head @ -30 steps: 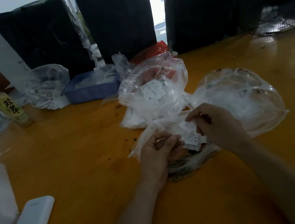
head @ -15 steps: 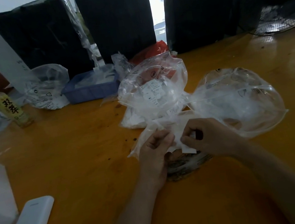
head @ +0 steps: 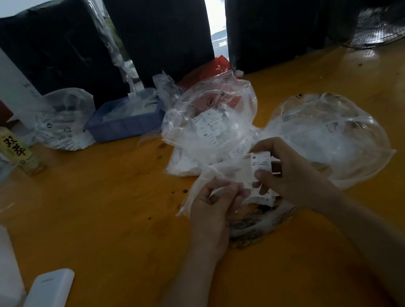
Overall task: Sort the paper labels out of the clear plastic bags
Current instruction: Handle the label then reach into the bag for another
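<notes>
A drink bottle (head: pixel 13 148) stands left on the orange table (head: pixel 103 198); blue tray (head: pixel 124 124) behind; fan (head: pixel 381 24) far right.

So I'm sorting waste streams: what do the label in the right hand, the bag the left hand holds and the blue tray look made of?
Small white label, pinched by the right hand: matte, printed, holds flat; likely paper.
Clear crinkled bag, gripped by the left hand: see-through, glossy creases; thin plastic film.
Blue rectangular tray: opaque, rigid walls; probably moulded plastic.
</notes>
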Demonstrator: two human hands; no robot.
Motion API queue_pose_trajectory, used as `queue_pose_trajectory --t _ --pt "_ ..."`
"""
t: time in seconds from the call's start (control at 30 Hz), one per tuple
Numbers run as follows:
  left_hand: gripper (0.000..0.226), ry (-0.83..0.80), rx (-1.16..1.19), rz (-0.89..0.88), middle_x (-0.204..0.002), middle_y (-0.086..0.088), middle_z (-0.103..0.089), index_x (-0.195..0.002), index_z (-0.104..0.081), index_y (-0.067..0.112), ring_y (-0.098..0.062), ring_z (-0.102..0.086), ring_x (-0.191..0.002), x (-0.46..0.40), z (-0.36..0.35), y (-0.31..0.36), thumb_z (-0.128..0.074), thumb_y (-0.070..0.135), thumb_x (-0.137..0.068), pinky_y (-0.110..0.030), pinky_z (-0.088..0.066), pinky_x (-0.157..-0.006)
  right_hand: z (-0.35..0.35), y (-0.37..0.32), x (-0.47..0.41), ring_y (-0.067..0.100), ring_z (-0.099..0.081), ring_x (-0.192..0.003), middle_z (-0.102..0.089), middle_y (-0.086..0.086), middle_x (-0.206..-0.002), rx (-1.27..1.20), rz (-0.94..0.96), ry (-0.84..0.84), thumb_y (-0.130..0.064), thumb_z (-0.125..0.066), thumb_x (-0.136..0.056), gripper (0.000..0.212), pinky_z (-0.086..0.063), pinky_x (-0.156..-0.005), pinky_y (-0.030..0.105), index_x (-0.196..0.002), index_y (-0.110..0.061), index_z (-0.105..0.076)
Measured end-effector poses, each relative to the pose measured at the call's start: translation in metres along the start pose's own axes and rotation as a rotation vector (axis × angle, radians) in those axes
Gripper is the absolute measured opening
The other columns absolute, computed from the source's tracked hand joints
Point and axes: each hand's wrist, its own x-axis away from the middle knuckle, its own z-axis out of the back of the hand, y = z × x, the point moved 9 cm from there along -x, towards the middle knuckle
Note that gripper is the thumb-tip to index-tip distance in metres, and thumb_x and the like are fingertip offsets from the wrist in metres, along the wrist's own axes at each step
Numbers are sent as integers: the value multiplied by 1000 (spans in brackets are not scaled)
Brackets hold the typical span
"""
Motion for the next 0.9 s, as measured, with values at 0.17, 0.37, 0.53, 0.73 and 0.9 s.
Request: queue_pose_trajectory --t 0.17,0.37,0.53,0.73,0.9 --pt "21 -10 -24 10 -113 -23 -78 -98 -76 1 -35 -78 -101 0 -3 -4 -80 14 -82 -30 -63 -85 22 5 -2 7 -71 -78 -69 -7 -93 -12 4 202 -17 -72 -95 32 -55 -72 18 -119 -29 -55" --pt "21 -12 -180 6 -100 -9 -80 -101 -84 21 -21 -77 -86 3 -5 -3 -79 29 -82 -30 -62 -65 30 3 0 4 -60 -59 -68 -6 -79 95 49 274 -21 -67 -99 25 -44 -53 13 -114 -37 -55" --pt "20 -58 -374 -48 -103 5 -79 -102 -83 28 -22 -79 -92 8 -10 2 -79 37 -85 -27 -61 -63 17 -7 0 3 -63 -67 -66 -13 -91 336 133 183 -2 -56 -101 40 -49 -54 23 -92 -39 -66" --pt "18 -56 -456 -39 -105 2 -81 -106 -82 32 -21 -80 -94 10 -8 2 -78 38 -90 -27 -63 -70 0 -17 1 5 -63 -84 -63 -18 -108 402 187 45 -46 -60 -96 27 -52 -73 19 -109 -27 -73" --pt "10 -43 -432 -9 -103 3 -81 -101 -83 31 -18 -79 -92 9 -8 -2 -79 28 -92 -27 -62 -66 -1 -15 -1 -1 -60 -78 -60 -21 -85 483 184 45 -35 -73 -92 11 -44 -64 12 -84 -34 -65"
